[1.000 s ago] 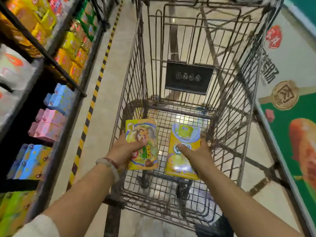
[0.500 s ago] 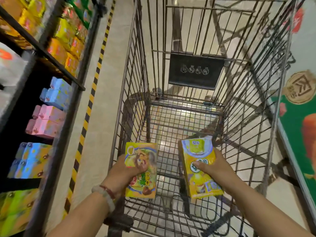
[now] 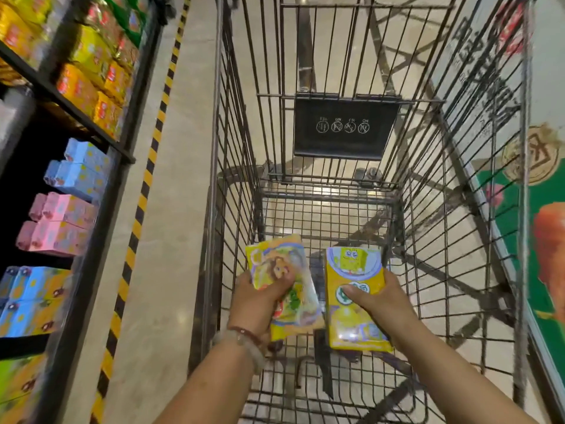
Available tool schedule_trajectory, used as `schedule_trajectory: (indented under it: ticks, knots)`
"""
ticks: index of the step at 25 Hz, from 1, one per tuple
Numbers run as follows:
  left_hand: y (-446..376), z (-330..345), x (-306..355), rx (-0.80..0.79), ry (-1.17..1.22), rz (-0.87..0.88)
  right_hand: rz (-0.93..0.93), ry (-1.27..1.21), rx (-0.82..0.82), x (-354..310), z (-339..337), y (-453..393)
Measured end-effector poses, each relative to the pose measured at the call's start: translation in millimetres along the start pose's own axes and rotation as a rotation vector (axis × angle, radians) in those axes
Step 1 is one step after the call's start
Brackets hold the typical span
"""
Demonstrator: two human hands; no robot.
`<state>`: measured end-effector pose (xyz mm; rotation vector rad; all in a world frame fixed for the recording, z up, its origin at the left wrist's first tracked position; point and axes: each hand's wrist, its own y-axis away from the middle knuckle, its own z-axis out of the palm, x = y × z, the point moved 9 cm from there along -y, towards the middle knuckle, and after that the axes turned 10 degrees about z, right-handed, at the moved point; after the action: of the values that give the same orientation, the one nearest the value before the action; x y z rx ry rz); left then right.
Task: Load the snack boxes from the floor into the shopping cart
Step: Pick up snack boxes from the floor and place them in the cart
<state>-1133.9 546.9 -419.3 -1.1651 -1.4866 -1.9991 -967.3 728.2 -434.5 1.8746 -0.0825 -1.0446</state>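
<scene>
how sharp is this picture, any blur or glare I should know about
Head view: the left hand and its yellow cartoon snack box are motion-smeared; the yellow sponge-character box in the right hand is sharper, with glare near its lower end; the wire shopping cart sides bow from wide-angle distortion.

Bare wire, glossy card, polished floor around my shopping cart.

I see the cart as dull grey metal wire, worn and unpainted, with a matt black plastic plate on its far wall. Inside the cart, the two snack boxes, left box and right box, look like printed card under shiny film that catches glare. Left of the cart, the floor is smooth, polished stone or tile.
</scene>
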Motion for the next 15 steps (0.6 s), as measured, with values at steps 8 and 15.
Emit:
schedule_trajectory:
  ticks: [8,15]
  knots:
    - [-106.0,18.8,-29.6,0.225,-0.155,0.122,-0.001,0.059,0.063,-3.3,15.6,-113.0]
    - [-158.4,26.9,-68.8,0.268,-0.431,0.185,-0.028,0.144,0.051,4.0,29.6,-183.2]
